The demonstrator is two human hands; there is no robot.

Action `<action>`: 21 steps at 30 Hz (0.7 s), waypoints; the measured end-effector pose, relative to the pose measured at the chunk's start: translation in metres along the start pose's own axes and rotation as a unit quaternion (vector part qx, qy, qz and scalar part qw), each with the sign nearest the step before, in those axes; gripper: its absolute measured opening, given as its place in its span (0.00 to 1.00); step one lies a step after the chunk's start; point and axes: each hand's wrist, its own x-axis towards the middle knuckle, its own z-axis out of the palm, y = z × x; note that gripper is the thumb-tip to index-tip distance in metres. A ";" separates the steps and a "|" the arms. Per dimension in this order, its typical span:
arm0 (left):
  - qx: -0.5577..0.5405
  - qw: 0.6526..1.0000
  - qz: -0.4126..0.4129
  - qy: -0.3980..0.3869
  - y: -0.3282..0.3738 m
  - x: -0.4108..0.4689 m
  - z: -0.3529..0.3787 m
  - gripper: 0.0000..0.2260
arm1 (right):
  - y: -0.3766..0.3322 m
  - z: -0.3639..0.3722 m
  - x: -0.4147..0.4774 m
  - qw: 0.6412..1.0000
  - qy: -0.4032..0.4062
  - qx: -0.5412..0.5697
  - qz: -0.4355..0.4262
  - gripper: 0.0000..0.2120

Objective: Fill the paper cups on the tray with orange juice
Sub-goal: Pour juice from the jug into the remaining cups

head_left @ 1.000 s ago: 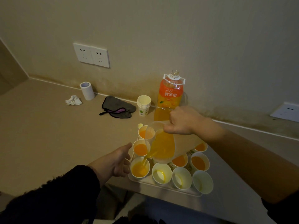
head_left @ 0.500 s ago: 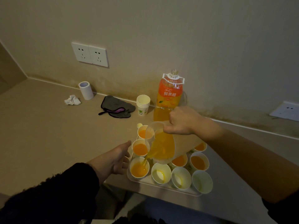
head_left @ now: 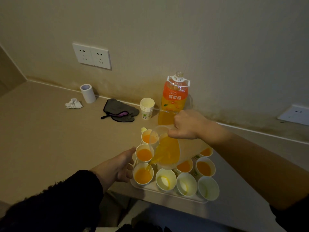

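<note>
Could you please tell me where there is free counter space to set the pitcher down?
Bare counter lies left of the tray, nearer than the tissue and grey cloth. The tray is packed with cups; cup stack and bottle crowd behind it.

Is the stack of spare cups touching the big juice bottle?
Apart. The head view shows a strip of counter between the stack of paper cups and the orange juice bottle.

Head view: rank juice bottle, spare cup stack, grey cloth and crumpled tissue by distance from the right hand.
1. Juice bottle, behind the right hand.
2. Spare cup stack, left of bottle.
3. Grey cloth, further left.
4. Crumpled tissue, far left.
</note>
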 end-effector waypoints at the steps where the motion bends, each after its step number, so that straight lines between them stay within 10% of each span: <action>1: 0.001 1.000 -0.002 0.001 0.000 0.001 0.000 0.34 | 0.000 0.000 0.000 1.000 -0.002 0.001 0.000 0.30; 21: 0.011 0.999 -0.047 -0.008 -0.003 0.005 -0.001 0.36 | 0.000 0.000 0.006 1.000 -0.021 -0.002 0.012 0.24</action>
